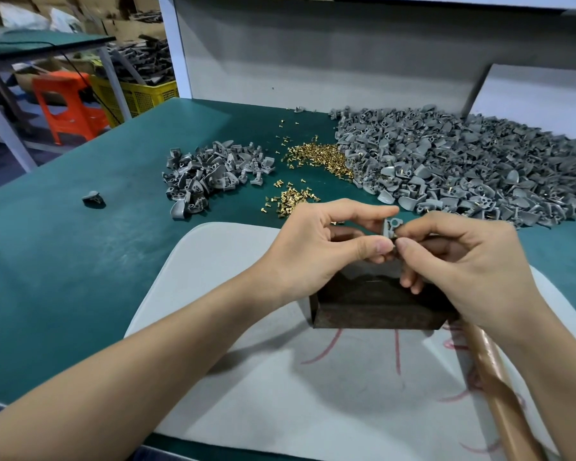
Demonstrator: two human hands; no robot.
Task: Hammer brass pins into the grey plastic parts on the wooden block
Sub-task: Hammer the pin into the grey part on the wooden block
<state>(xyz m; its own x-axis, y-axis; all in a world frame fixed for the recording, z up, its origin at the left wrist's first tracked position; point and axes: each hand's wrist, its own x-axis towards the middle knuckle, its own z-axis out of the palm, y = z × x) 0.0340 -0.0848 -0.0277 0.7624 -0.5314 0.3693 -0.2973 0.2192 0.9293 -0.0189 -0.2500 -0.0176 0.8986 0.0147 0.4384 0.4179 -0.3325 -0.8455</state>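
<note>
Writing: only red marker strokes on the white rounded board (246,327), and I can't read them as letters. No brand or label is legible.

Left to right:
- 1 orange plastic stool (67,104) and 1 yellow slotted plastic crate (140,94), both behind the bench on the floor.
- Green bench mat (64,261) covers the table.
- 1 stray grey plastic part (94,198) lies alone on the mat, well apart from the piles.
- Small heap of grey plastic parts (210,174): too many to count.
- Brass pins in 2 loose clusters: far cluster of brass pins (320,156) touches the big heap, near cluster of brass pins (290,199) sits just beyond the left hand. Both uncountable.
- Large heap of grey plastic parts (463,168), far right, with some pins mixed in.
- 1 dark brown wooden block (376,307) rests on the white board, partly hidden by both hands.
- 1 tan tape-wrapped hammer handle (499,387) lies on the board under the right forearm; its head is hidden.

Task item: held grey plastic part (391,227), matte grey with round holes in its top end, is upright above the block's far side, between the two hands.

Left hand (323,247): thumb and forefinger pinch the part.
Right hand (459,261): thumb and forefinger pinch its lower edge. Can't tell whether a pin sits between them.
</note>
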